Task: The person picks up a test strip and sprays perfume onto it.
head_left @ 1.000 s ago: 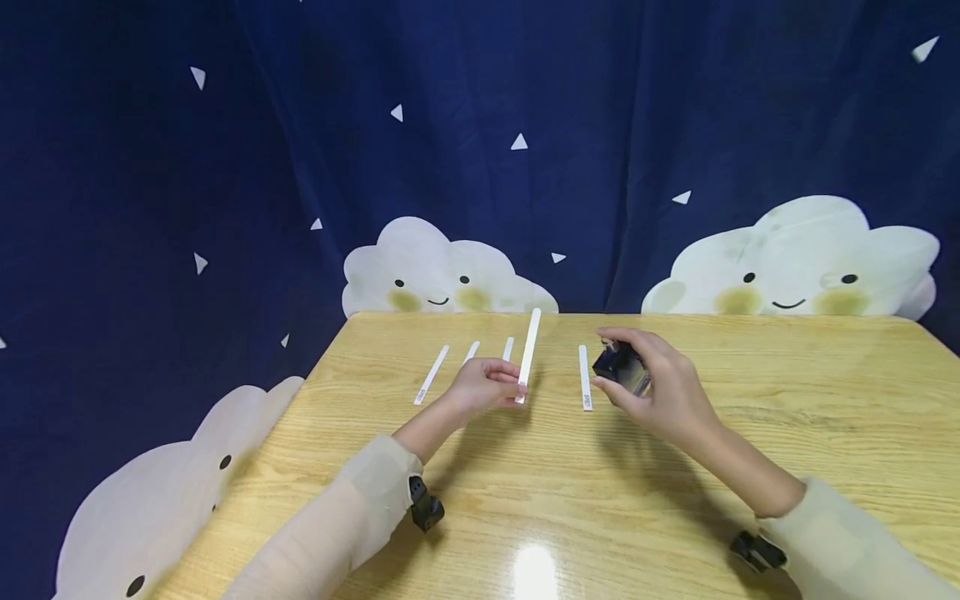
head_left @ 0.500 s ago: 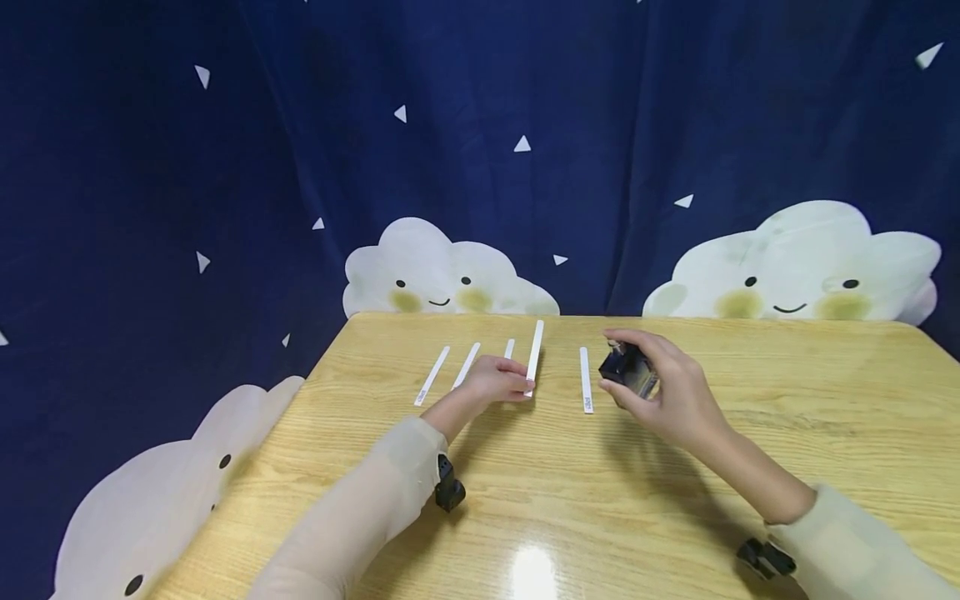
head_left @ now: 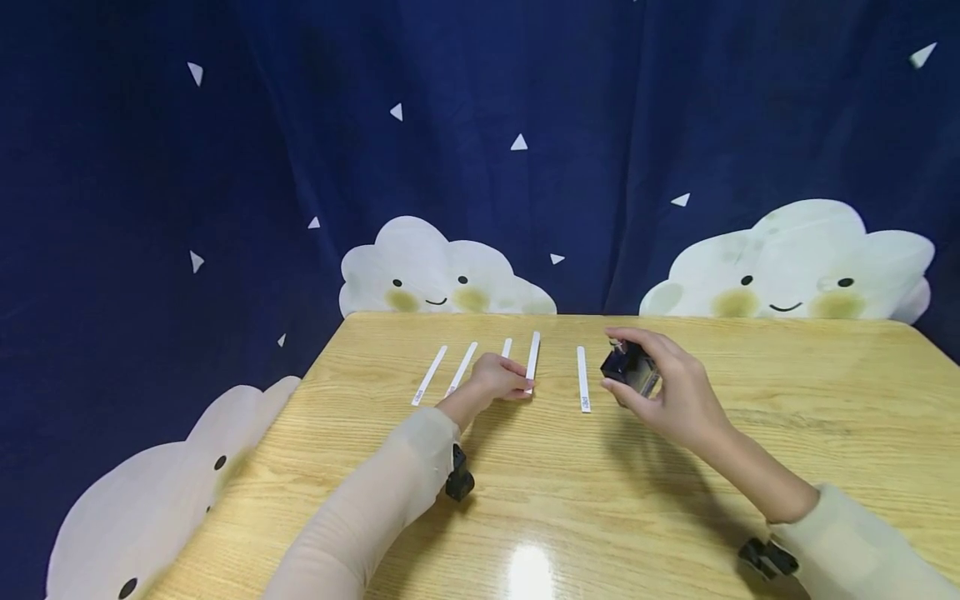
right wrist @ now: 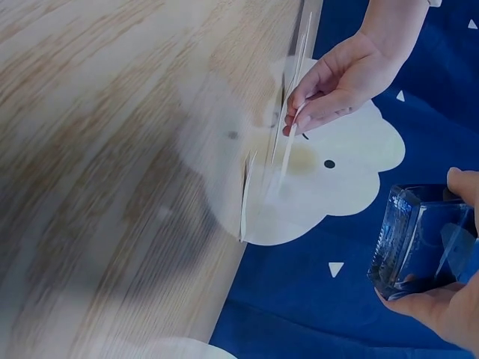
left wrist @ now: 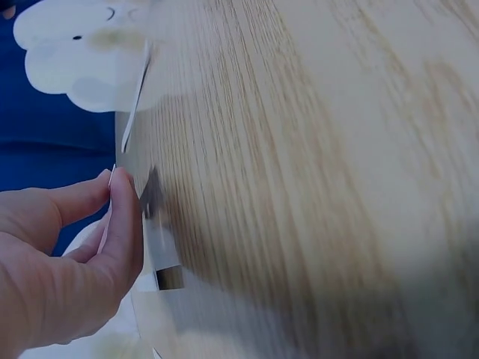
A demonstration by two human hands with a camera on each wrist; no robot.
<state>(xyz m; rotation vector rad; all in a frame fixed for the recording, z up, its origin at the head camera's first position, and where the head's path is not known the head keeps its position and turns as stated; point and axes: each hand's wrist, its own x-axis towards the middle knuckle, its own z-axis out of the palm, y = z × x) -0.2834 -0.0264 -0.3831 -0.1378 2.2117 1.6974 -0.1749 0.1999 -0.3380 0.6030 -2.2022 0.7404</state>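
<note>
My left hand [head_left: 498, 377] pinches a white paper test strip [head_left: 532, 360] by its near end, low over the wooden table. The left wrist view shows that strip edge-on between thumb and fingers. In my right hand [head_left: 678, 392], thumb and fingers grip a square glass bottle, likely perfume [head_left: 633, 368], tilted and raised above the table. Its thick clear base [right wrist: 397, 243] shows in the right wrist view. One loose strip [head_left: 583, 380] lies between the hands, print at its near end. Left of the held strip lie three more, including the leftmost strip [head_left: 430, 375]; my left hand partly covers two.
The wooden table [head_left: 570, 500] reaches back to a dark blue curtain [head_left: 465, 125] with white triangles and smiling clouds. Each wrist wears a small black camera, such as the left camera [head_left: 459, 475]. A bright light reflection lies on the table's near part.
My left hand has moved forward and slightly right, lowering the strip toward the table between the other strips. My right hand with the bottle has shifted only slightly right.
</note>
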